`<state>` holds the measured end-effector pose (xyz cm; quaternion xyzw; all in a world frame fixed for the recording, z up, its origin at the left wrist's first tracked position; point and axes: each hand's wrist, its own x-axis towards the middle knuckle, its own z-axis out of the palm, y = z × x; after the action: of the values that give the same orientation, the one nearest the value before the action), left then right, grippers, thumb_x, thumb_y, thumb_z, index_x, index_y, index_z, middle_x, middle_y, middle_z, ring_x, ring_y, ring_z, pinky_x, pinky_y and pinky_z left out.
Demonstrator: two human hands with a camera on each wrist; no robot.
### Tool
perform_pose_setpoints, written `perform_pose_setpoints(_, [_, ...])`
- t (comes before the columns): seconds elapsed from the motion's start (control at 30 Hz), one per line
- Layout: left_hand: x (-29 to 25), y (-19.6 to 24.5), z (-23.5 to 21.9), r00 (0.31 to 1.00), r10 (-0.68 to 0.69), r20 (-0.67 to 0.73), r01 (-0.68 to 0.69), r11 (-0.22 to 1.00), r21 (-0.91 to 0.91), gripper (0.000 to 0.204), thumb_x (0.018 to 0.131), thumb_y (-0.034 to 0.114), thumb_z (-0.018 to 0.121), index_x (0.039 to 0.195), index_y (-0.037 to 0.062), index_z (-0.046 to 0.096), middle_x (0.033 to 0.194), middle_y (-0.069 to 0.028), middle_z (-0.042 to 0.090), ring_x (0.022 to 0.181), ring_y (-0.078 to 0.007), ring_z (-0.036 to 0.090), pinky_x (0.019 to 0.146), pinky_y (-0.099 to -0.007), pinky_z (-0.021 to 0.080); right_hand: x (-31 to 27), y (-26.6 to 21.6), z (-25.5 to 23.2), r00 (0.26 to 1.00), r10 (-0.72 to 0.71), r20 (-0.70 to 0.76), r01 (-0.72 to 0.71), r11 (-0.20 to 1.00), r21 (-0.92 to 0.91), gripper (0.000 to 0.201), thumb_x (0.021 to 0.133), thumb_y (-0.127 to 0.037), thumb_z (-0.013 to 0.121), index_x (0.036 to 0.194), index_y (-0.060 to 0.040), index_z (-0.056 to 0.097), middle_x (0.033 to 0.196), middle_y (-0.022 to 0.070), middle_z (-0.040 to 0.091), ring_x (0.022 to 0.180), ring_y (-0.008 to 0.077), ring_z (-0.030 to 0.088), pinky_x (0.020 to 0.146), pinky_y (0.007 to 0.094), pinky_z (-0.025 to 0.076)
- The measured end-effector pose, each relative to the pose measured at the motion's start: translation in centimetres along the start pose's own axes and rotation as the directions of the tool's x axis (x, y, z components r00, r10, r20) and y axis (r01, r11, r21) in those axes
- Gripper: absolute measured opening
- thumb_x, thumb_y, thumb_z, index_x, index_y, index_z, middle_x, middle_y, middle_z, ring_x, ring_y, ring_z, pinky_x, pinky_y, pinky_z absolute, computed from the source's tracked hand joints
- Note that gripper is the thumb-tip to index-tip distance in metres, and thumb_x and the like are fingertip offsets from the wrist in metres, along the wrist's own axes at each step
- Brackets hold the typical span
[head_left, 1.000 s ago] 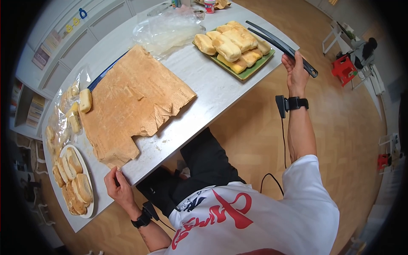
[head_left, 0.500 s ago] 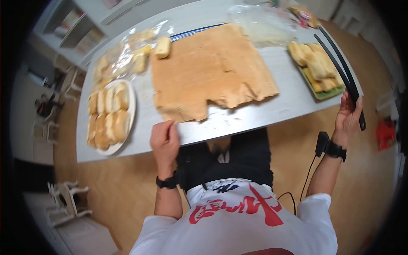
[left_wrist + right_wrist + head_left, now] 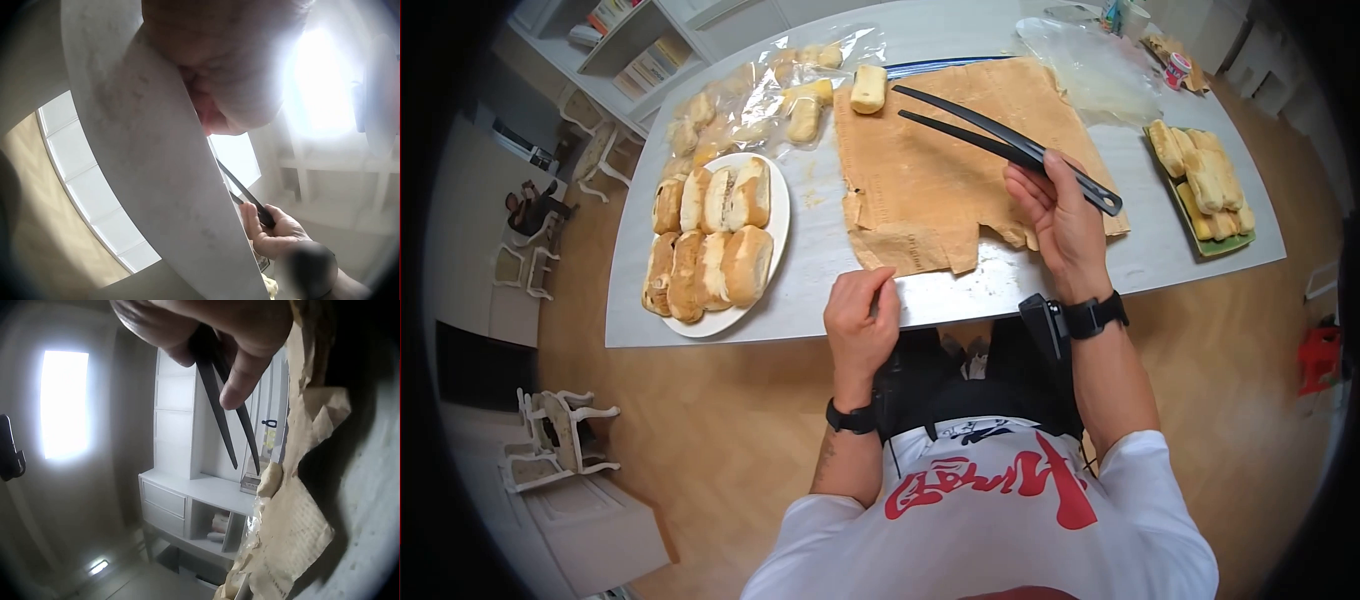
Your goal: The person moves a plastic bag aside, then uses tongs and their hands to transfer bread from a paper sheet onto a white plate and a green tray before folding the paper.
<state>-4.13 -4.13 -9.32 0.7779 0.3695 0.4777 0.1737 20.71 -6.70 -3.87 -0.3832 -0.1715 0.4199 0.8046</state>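
Observation:
My right hand (image 3: 1068, 228) grips black tongs (image 3: 1022, 150) by the handle and holds them over a torn brown paper sheet (image 3: 960, 190). The two tong arms stand a little apart with nothing between them, as the right wrist view also shows. A small pale bread roll (image 3: 868, 90) sits at the paper's far left corner, close beyond the tong tips. My left hand (image 3: 862, 322) rests at the table's near edge, fingers loosely curled, fingertips right at the paper's near corner. Nothing shows in its grasp in the left wrist view.
Left stands a white oval plate (image 3: 783, 205) of browned buns (image 3: 715, 255); behind it, clear bags hold more bread (image 3: 803, 118). At right is a green plate (image 3: 1242, 243) piled with pale rolls (image 3: 1208, 175). An emptied-looking plastic bag (image 3: 1095, 75) and a red cup (image 3: 1177, 70) lie behind.
My right hand has carried the tongs leftward from beside the green plate to above the brown paper. The view has turned left; my left hand has stayed by the paper's near corner.

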Motion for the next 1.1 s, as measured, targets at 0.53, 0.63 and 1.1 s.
perform_pose_setpoints(0.53, [-0.1,-0.2,-0.7,1.000,0.013,0.010,-0.011,0.994,-0.110,0.013,0.081,-0.004,0.065,0.093,-0.0001,0.068,0.083,-0.0125,0.066,0.075,-0.0248,0.062,0.066,-0.0320,0.050,0.8,5.5,4.4,0.987,0.137,-0.080,-0.127,0.985,0.120,0.042,0.097,-0.026,0.060,0.119,0.0085,0.050,0.110,0.0254,0.061,0.100,0.0309,0.066,0.086,0.0352,0.058])
perform_pose_setpoints(0.63, [0.0,0.0,-0.7,1.000,0.001,0.000,-0.001,0.992,-0.129,0.015,0.078,-0.005,0.065,0.091,0.0003,0.068,0.080,-0.0118,0.065,0.075,-0.0272,0.062,0.067,-0.0349,0.049,0.9,6.1,5.0,0.988,0.130,-0.079,-0.117,0.981,0.152,0.044,0.097,-0.027,0.059,0.120,0.0091,0.049,0.112,0.0260,0.060,0.102,0.0316,0.065,0.087,0.0351,0.058])
perform_pose_setpoints(1.1, [-0.1,-0.1,-0.6,1.000,0.005,0.012,-0.004,0.995,-0.096,0.015,0.078,-0.004,0.066,0.092,0.0000,0.068,0.080,-0.0122,0.066,0.076,-0.0278,0.062,0.068,-0.0353,0.050,1.6,6.7,5.4,0.995,0.022,-0.099,-0.008,0.990,0.138,0.032,0.097,-0.014,0.055,0.120,0.0084,0.049,0.110,0.0215,0.062,0.100,0.0296,0.066,0.089,0.0340,0.057])
